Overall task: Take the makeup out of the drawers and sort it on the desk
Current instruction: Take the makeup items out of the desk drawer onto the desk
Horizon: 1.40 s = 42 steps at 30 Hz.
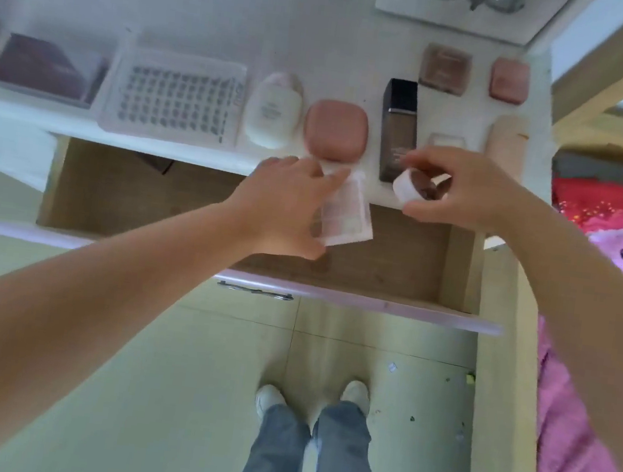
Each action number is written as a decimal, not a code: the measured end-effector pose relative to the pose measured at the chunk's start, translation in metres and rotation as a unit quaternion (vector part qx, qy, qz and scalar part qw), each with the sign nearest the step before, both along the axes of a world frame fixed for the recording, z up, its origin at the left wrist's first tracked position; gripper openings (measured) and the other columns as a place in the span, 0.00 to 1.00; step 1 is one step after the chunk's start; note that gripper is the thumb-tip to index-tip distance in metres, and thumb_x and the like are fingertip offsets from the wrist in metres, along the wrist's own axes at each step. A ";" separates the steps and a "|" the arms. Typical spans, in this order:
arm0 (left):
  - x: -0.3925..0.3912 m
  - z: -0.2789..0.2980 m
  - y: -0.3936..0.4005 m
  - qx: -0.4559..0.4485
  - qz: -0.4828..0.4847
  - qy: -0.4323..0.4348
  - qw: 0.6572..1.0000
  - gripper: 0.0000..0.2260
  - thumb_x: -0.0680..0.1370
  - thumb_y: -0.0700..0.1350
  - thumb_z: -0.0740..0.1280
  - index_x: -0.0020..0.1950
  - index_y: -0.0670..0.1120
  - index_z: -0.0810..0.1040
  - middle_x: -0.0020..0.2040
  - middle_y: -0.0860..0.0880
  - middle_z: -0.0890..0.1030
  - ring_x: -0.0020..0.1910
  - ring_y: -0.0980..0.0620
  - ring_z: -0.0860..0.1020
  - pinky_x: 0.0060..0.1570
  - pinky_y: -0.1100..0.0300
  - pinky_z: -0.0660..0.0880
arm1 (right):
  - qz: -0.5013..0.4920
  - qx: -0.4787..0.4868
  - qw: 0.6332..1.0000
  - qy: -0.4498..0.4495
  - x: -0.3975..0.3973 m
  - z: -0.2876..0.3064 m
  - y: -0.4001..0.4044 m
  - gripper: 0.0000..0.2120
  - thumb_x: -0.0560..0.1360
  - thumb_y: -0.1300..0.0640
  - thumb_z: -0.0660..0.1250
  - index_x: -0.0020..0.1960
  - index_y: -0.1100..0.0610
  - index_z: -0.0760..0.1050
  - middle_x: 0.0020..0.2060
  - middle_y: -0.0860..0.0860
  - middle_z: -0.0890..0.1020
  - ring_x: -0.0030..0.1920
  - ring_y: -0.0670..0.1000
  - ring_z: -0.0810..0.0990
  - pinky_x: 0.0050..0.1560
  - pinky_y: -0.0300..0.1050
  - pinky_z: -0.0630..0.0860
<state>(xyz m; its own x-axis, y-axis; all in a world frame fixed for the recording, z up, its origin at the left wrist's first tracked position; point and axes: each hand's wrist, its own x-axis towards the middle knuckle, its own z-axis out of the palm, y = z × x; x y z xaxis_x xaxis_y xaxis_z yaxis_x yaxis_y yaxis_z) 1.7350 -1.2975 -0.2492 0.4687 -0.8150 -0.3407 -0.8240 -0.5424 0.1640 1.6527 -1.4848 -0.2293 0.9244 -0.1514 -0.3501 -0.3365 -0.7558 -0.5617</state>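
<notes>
Over the open drawer [378,252], both your hands are carrying makeup toward the desk [213,0]. Your left hand [282,208] has its fingers closed on a clear palette [348,213], held above the drawer's back edge, just below the pink compact [335,129]. Your right hand [460,191] grips a small white-capped jar [412,188] between thumb and fingers, right at the desk's front edge beside the dark foundation bottle [397,128].

Much of the job looks done. Already laid out on the desk are a maroon case [44,67], a lash tray [175,103], a white bottle [274,109], the compact, the foundation, a small clear box [447,140], a peach tube [508,140], and behind them a brown palette [445,68] and a second pink compact [509,79].

The drawer appears nearly empty; only a dark item [161,165] shows at its back left, blurred and partly under the desk edge. What seems left: set down these two pieces, fetch that last item, and check any other drawers.
</notes>
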 end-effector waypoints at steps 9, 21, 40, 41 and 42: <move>0.100 0.039 -0.039 -0.068 0.120 -0.030 0.990 0.25 0.70 0.42 0.70 0.66 0.45 0.67 0.63 0.43 0.70 0.64 0.43 0.66 0.59 0.53 0.68 | -0.011 -0.128 0.985 -0.116 0.102 0.022 -0.027 0.19 0.69 0.59 0.67 0.59 0.58 0.71 0.53 0.54 0.75 0.53 0.53 0.72 0.48 0.39 0.66; 0.194 -0.002 -0.102 -0.043 0.139 0.053 0.988 0.22 0.70 0.34 0.66 0.64 0.42 0.69 0.64 0.44 0.70 0.64 0.45 0.68 0.60 0.58 0.67 | 0.000 -0.141 0.989 -0.036 0.184 -0.034 -0.058 0.14 0.70 0.66 0.63 0.56 0.64 0.71 0.53 0.59 0.73 0.56 0.58 0.72 0.47 0.44 0.67; 0.074 -0.036 0.132 -0.211 0.199 -0.073 0.954 0.13 0.70 0.41 0.61 0.48 0.37 0.81 0.47 0.39 0.82 0.45 0.36 0.80 0.48 0.46 0.77 | 0.115 -0.142 0.969 -0.167 0.092 -0.032 0.104 0.13 0.72 0.60 0.61 0.51 0.63 0.79 0.47 0.61 0.82 0.48 0.63 0.80 0.54 0.50 0.73; 0.060 -0.042 0.157 -0.192 0.213 -0.076 0.955 0.14 0.70 0.43 0.59 0.46 0.37 0.81 0.45 0.39 0.82 0.44 0.36 0.80 0.46 0.47 0.78 | 0.130 -0.109 0.973 -0.158 0.085 -0.037 0.123 0.11 0.71 0.63 0.62 0.50 0.64 0.80 0.46 0.61 0.83 0.47 0.62 0.81 0.53 0.46 0.72; 0.048 -0.049 0.180 -0.173 0.223 -0.082 0.956 0.16 0.70 0.44 0.57 0.44 0.37 0.81 0.44 0.39 0.82 0.43 0.37 0.80 0.44 0.48 0.78 | 0.147 -0.073 0.976 -0.143 0.077 -0.041 0.141 0.11 0.71 0.65 0.62 0.49 0.66 0.80 0.45 0.61 0.83 0.46 0.61 0.81 0.50 0.42 0.72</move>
